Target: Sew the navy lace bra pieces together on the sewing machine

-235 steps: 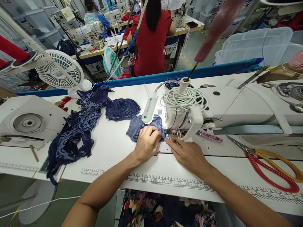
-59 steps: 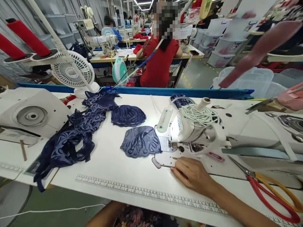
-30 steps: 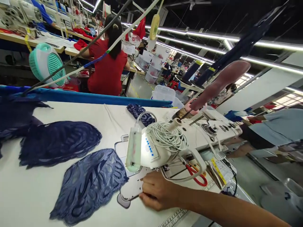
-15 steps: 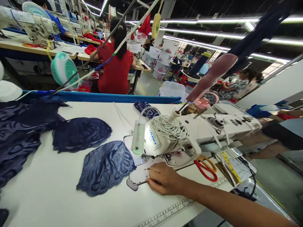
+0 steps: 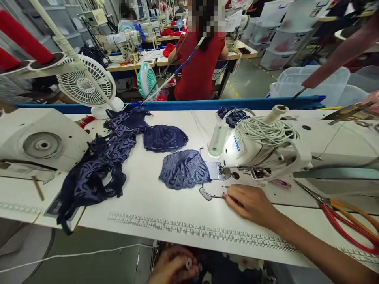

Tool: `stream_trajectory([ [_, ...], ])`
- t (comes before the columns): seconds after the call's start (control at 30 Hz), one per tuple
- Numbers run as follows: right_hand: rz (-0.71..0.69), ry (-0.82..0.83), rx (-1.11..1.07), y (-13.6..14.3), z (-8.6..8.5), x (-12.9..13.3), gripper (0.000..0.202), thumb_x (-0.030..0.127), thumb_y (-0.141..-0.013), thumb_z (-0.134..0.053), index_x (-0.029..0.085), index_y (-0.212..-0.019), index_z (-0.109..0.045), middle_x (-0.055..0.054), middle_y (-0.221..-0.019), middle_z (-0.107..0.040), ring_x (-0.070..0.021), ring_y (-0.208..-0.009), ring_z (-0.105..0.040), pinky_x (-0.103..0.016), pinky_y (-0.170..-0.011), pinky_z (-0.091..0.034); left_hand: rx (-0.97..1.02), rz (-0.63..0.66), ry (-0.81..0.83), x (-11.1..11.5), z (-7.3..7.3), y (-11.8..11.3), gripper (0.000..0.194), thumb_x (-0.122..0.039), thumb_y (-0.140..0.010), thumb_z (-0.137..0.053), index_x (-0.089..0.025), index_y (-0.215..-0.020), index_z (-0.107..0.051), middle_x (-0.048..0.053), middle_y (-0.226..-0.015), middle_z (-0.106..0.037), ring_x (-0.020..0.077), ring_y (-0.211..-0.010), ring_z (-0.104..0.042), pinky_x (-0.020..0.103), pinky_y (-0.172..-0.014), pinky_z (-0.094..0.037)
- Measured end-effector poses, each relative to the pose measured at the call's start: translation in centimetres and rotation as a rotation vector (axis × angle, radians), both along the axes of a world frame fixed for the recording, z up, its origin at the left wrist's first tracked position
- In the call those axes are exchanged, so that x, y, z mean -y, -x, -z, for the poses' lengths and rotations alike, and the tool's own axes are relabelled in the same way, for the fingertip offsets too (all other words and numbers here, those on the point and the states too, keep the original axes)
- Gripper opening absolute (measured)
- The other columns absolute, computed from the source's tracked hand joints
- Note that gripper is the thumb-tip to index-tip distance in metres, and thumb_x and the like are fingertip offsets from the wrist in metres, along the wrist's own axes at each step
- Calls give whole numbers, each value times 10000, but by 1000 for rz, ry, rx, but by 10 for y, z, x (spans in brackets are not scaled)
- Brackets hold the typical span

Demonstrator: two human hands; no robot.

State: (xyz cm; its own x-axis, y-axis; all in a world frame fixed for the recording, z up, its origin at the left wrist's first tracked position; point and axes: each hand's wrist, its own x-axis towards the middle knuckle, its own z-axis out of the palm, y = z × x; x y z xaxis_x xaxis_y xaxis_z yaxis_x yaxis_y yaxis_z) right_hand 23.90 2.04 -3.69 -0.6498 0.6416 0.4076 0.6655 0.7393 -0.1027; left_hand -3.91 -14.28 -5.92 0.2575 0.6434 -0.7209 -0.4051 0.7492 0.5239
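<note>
My right hand [image 5: 251, 203] rests on the white table beside the sewing machine bed, its fingers curled together at the bed's front edge; what they hold, if anything, is hidden. Low in the view, below the table edge, my left hand [image 5: 177, 264] has its fingers closed around a small whitish bobbin-like piece [image 5: 188, 263]. A blue lace piece [image 5: 185, 169] lies flat just left of the needle plate [image 5: 215, 171]. Behind it lies a darker navy lace piece [image 5: 165, 138]. The white sewing machine [image 5: 245, 148] carries a coil of pale cord.
A navy lace pile [image 5: 97, 169] lies left. Red-handled scissors [image 5: 334, 217] are at the right. Another machine [image 5: 44, 142] and a white fan [image 5: 89, 85] stand left. A printed ruler [image 5: 189, 228] runs along the front edge. A person in red [image 5: 197, 71] sits beyond the table.
The view has swung left and down, bringing my left hand, the left machine and the white fan into sight. My right hand stays beside the machine bed.
</note>
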Motion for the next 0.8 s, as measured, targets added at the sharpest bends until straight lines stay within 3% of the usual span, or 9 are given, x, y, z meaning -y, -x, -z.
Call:
stream_trajectory([
  [0.07,7,-11,-24,0,1,1,242,219,-918,-537,203,-684,-478,42,-585,-470,-87,-518,-409,-267,-512,-252,8,7,-66,-6,-17,-6,411,-439,-651,-865,-125,-846,-686,96,-900,-716,197,-826,-711,296,-781,-553],
  [0.17,53,24,-180,4,-4,10,266,244,-909,-571,205,-663,-477,41,-577,-486,-85,-519,-428,-261,-528,-299,-82,-45,-418,-26,-46,-25,327,-372,-736,-816,-151,-925,-667,92,-970,-717,203,-877,-714,313,-794,-576],
  [0.23,116,206,-365,10,-14,24,245,280,-918,-572,209,-691,-512,37,-580,-498,-87,-517,-444,-254,-524,-332,-148,-153,-676,-44,-56,-40,376,-314,-762,-797,-204,-1060,-597,63,-1004,-716,207,-916,-710,335,-791,-596],
  [0.3,153,562,-560,16,-25,44,212,352,-947,-526,216,-792,-577,24,-615,-528,-94,-517,-478,-243,-489,-362,-261,-149,-877,-59,-56,-52,442,-274,-804,-760,-234,-1176,-525,57,-1039,-716,203,-969,-699,364,-845,-596],
  [0.4,95,1125,-790,22,-36,71,317,472,-966,-453,223,-1089,-606,-6,-744,-590,-104,-525,-524,-242,-462,-419,-444,-55,-1033,-69,-46,-65,522,-257,-862,-702,-247,-1301,-419,68,-1099,-713,200,-1059,-674,431,-991,-537],
  [0.47,52,1318,-893,24,-37,81,399,508,-957,-458,220,-1208,-574,-14,-795,-592,-100,-531,-520,-261,-511,-462,-522,7,-1101,-70,-41,-71,544,-242,-890,-669,-252,-1346,-371,68,-1126,-711,201,-1109,-658,472,-1080,-462],
  [0.63,64,1393,-1025,20,-34,85,432,500,-920,-545,206,-1232,-592,-23,-828,-601,-107,-611,-512,-303,-661,-478,-547,72,-1197,-70,-38,-81,574,-150,-908,-620,-263,-1393,-335,62,-1142,-711,217,-1191,-621,465,-1106,-435],
  [0.8,121,1439,-1123,19,-38,82,386,488,-883,-611,197,-1133,-656,-10,-795,-558,-105,-653,-453,-275,-649,-434,-565,125,-1208,-73,-40,-88,620,-89,-902,-594,-291,-1420,-320,53,-1176,-702,210,-1193,-620,433,-1107,-425],
])
